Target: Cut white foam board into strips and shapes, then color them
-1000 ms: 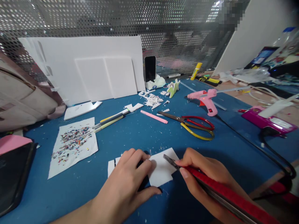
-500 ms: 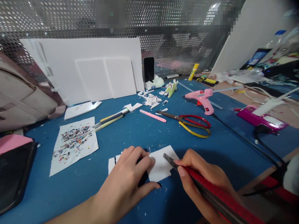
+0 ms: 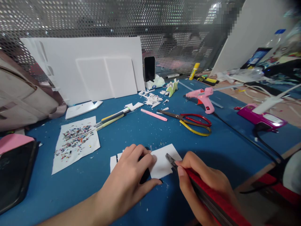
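A small white board piece (image 3: 162,164) lies flat on the blue tabletop. My left hand (image 3: 134,168) bears down on its left part, fingers curled and the thumb resting on the table. Beneath that palm is a dark patch I cannot make out; another white strip (image 3: 113,164) pokes out on the far side of the hand. In my right hand (image 3: 204,182) is a red utility knife (image 3: 199,185), held like a pen with fingers closed round it. Its dark metal tip is over the right part of the board piece; whether it touches is unclear.
Beyond my hands lie a pink marker (image 3: 154,115), large scissors (image 3: 188,121) and white scraps (image 3: 152,99). A pink glue gun (image 3: 203,97) stands to the right, its cord running toward the edge. On the left are a paper with colourful bits (image 3: 75,163) and a black tablet-like object (image 3: 16,175).
The view has shifted slightly. Both hands keep nearly the same pose on the board piece, and the knife tip stays over its right part.
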### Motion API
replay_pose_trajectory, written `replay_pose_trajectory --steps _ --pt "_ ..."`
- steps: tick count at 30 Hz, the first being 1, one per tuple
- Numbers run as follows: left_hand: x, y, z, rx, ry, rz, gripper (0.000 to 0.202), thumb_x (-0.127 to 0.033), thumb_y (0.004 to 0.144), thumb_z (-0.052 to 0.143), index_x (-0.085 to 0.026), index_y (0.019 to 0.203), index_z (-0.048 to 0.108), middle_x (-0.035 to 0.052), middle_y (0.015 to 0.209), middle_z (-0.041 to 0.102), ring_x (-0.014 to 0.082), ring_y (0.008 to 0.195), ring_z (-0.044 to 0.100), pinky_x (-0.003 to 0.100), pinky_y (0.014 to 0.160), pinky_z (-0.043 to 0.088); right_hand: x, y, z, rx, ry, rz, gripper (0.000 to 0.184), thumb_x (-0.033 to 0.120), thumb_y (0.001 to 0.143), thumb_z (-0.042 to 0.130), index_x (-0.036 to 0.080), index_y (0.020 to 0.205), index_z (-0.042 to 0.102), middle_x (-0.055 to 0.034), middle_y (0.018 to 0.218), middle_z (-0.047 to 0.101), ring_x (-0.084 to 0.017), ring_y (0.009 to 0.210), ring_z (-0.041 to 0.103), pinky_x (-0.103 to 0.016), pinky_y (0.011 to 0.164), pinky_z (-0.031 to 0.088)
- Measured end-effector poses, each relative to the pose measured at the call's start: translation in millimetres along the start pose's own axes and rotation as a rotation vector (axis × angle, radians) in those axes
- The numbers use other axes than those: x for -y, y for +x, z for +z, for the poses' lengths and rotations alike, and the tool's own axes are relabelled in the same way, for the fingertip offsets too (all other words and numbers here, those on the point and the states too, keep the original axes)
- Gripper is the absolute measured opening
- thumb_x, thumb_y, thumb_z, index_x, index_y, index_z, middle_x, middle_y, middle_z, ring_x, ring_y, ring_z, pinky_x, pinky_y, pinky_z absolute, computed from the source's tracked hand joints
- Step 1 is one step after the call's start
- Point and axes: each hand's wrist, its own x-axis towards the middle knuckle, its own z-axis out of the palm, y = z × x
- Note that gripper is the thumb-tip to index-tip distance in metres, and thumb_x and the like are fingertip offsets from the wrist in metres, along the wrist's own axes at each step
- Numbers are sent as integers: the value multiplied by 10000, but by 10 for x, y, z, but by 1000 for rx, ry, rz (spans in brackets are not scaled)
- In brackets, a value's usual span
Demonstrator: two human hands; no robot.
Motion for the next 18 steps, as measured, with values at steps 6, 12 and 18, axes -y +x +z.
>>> replay_pose_trajectory --steps 6,12,18 --pt "-3 9 2 4 3 -5 244 -384 930 643 -215 1087 562 72 1075 550 251 953 500 423 832 436 31 -14 28 -16 -48 -9 183 174 948 445 239 789 386 65 590 454 -84 403 410 -236 487 377" --pt "-22 1 -9 -46 30 11 234 -370 924 650 -226 1095 581 76 1050 574 247 954 536 390 820 468 55 -38 45 -45 -78 16 182 209 954 448 241 779 410 61 556 493 -93 367 430 -238 443 365" --pt "-56 5 -34 -21 33 -9 229 -357 922 656 -217 1089 587 73 1043 574 244 948 530 390 819 463 66 -64 52 -56 -97 17 184 199 950 467 245 777 426 42 560 530 -104 365 437 -249 421 344"
